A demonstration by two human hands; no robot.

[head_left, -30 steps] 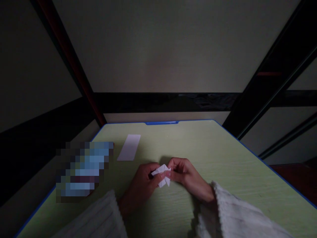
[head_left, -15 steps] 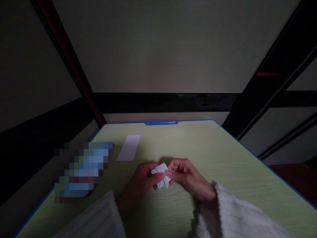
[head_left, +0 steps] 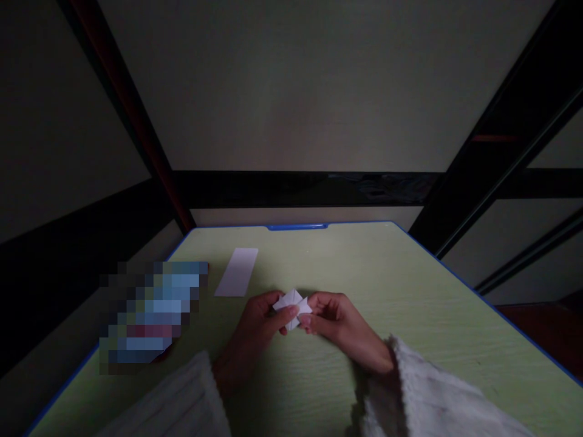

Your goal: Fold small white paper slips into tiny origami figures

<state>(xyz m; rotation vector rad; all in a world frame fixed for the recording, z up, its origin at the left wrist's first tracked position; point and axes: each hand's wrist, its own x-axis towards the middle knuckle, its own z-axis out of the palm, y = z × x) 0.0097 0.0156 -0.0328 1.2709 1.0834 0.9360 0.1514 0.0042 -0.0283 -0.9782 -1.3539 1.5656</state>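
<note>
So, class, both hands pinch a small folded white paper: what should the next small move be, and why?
Probably squeeze the fold tighter between the fingertips. The left hand and right hand both pinch the folded paper over the table, and its white corners stick out unevenly, so the creases look unfinished.

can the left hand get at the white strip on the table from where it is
Probably yes. The strip lies flat on the table beyond the left hand, with bare surface between them. But that hand pinches the folded paper with the right hand, so it would have to let go first.
</note>
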